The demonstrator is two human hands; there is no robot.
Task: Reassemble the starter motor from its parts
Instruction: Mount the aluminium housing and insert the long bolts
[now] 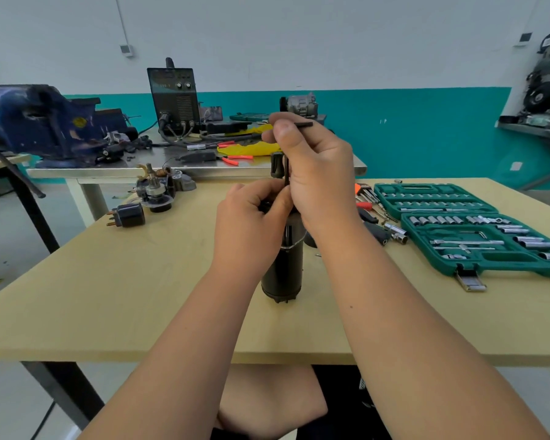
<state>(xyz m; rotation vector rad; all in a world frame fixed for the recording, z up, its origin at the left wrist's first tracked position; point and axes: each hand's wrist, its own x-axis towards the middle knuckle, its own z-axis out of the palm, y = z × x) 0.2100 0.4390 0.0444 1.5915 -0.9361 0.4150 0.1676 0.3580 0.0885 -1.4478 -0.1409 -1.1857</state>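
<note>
Both hands up top, close together: left hand (251, 223) curls round the head of the motor (283, 274), right hand (315, 173) pinches a black L-shaped hex key (302, 124), shaft pointing straight down. Motor, a dark smooth cylinder, stands upright mid-table (140, 296), well back from the near edge. Bare pale wood lies open left. Green socket case (477, 262) crowds the right, and a black solenoid (129, 215) sits near the far-left edge.

White-over-teal wall (426, 128) behind a steel bench (115, 171) and wooden table (108, 296).
</note>
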